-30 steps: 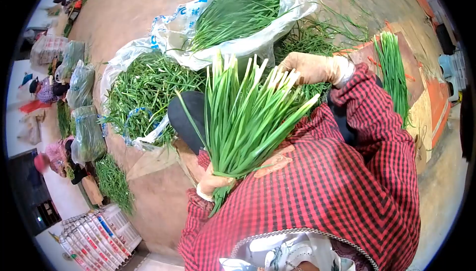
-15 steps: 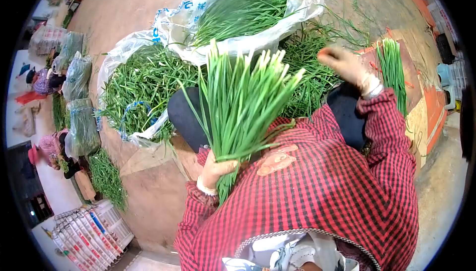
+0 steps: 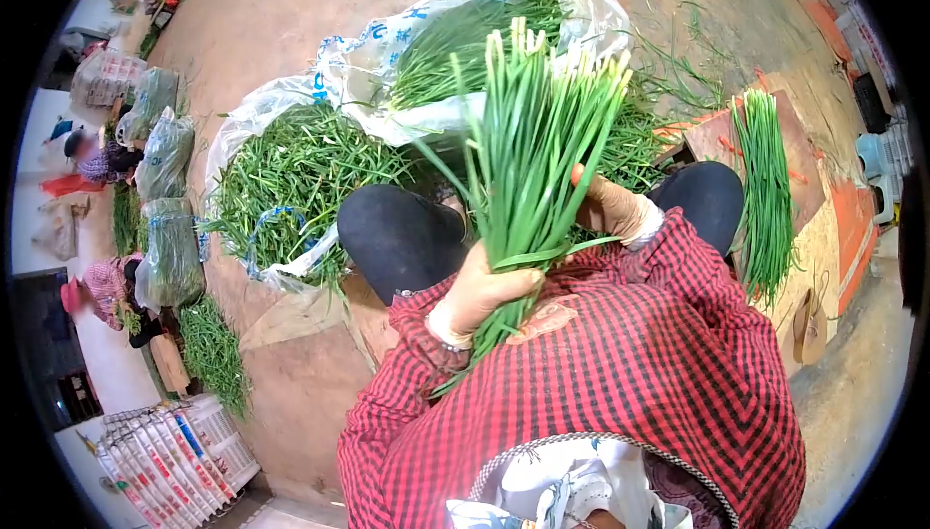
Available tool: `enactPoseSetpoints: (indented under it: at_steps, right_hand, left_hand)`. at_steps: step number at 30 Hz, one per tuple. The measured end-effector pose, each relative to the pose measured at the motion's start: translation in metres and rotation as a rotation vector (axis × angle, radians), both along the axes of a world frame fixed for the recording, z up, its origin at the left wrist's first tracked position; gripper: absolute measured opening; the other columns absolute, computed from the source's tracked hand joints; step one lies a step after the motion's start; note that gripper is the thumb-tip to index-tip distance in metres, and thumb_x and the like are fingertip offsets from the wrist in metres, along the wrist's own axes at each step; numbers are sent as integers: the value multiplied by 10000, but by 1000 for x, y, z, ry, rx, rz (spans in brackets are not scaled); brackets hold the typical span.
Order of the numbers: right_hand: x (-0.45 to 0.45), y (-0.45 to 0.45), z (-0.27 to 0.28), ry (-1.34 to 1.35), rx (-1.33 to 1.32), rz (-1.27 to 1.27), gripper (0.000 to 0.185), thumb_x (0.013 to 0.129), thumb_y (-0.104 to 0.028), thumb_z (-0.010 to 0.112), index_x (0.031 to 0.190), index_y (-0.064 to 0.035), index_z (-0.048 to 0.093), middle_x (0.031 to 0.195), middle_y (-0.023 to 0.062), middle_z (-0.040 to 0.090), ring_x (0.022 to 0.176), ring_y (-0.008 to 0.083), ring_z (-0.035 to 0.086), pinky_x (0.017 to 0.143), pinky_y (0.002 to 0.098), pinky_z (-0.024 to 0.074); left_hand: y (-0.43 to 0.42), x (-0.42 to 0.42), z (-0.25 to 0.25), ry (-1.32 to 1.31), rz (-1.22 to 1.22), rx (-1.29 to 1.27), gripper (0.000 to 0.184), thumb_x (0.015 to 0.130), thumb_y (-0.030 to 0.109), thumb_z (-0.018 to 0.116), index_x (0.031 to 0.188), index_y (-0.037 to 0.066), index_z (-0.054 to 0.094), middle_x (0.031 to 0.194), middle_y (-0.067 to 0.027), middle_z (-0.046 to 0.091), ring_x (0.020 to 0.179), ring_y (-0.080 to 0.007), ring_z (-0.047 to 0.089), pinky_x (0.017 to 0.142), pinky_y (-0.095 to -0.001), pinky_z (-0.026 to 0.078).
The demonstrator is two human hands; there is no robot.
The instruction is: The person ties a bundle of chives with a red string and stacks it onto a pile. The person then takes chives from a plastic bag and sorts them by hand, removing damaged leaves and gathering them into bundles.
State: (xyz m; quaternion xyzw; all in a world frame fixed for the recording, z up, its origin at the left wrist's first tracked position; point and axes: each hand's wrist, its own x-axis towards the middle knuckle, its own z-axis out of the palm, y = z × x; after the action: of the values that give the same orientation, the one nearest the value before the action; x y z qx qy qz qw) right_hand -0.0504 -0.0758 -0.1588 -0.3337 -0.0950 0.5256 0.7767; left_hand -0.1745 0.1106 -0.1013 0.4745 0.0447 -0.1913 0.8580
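In my gloved left hand [image 3: 484, 295] is the lower part of a large bunch of green stalks [image 3: 542, 161], its pale ends fanned upward and its leafy tips hanging below the fist. My gloved right hand [image 3: 612, 207] is against the right side of the bunch, partly hidden by it; whether its fingers grip any stalks is unclear. Beyond the bunch lies an open plastic bag of long green stalks [image 3: 436, 54]. Left of my knee, another bag holds loose, tangled greens [image 3: 291, 175].
At the right, a neat bunch of stalks [image 3: 765, 190] lies on a brown board [image 3: 799, 156], with a sandal [image 3: 810, 326] below it. Filled bags [image 3: 170, 248], stacked white crates [image 3: 179, 461] and two people [image 3: 108, 287] are at the left. Loose greens lie beside my right knee.
The bunch has moved up and right with my left hand. My right hand swung away to the right, then came back down beside the stalks. My knees show more.
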Motion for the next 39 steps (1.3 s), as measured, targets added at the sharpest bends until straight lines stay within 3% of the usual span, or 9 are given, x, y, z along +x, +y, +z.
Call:
enactPoseSetpoints:
  at_steps: [8,10,14,16,18,23,28,34,39]
  right_hand:
    - [16,14,32,77,200,-154,818,867,-485,653,1460,-26,324,1466,116,420,1269,237,496,1046,397,443]
    - [29,14,41,33,158,-198,643,867,-370,685,1352,-14,459,1288,149,569,974,193,658,829,318,565]
    - [54,1,59,-280,-68,-268,438,798,-243,728,1149,-16,596,986,81,658,739,136,622,649,263,532]
    - [67,-18,70,-342,-104,-227,325,808,-169,696,1090,-22,628,986,82,678,864,156,624,821,298,492]
    - [74,-36,87,-425,-154,-186,376,770,-204,732,1081,-23,623,971,86,672,876,168,627,832,308,494]
    - [60,-44,74,-364,-229,7,622,735,-174,763,1284,-19,515,1068,94,657,934,173,633,845,310,509]
    - [17,-9,47,-452,-255,234,654,847,-376,723,1340,-20,480,1208,75,601,1087,161,553,946,322,453]
    - [-6,-3,47,-637,-490,156,583,875,-352,684,1312,-24,483,1176,91,616,1085,176,563,950,333,457]
    - [-5,-6,62,-563,-383,184,669,877,-425,670,1358,-23,435,1237,86,578,1136,160,526,986,328,427]
  left_hand:
    - [-30,36,-19,88,-136,-59,470,818,148,666,1247,8,534,1076,-84,651,958,-169,605,852,-309,468]
    - [-33,49,-23,89,-291,-34,434,868,161,630,1262,18,518,1131,-83,623,980,-166,586,857,-302,463]
    - [-38,60,-22,79,-406,412,546,895,273,679,1329,4,485,1236,-82,583,1089,-157,547,955,-315,440]
    - [-11,62,4,-233,-487,608,654,873,285,710,1387,-9,434,1320,-130,551,1131,-164,545,980,-311,430]
    - [24,67,22,-32,-486,493,788,837,371,735,1415,-38,388,1379,-182,503,1202,-202,528,1021,-339,414]
    - [56,83,-8,-248,205,99,920,834,514,682,1465,-22,280,1446,-171,418,1299,-262,452,1076,-388,361]
    - [25,78,-17,-127,252,-199,780,864,356,697,1477,79,302,1426,-116,455,1298,-259,455,1072,-424,382]
    - [8,86,-10,-254,275,-63,920,789,245,762,1511,91,213,1396,-100,457,1230,-234,498,1034,-400,420]
    - [16,82,0,-31,236,-119,703,754,70,662,1412,32,416,1213,-113,608,1074,-232,612,975,-374,474]
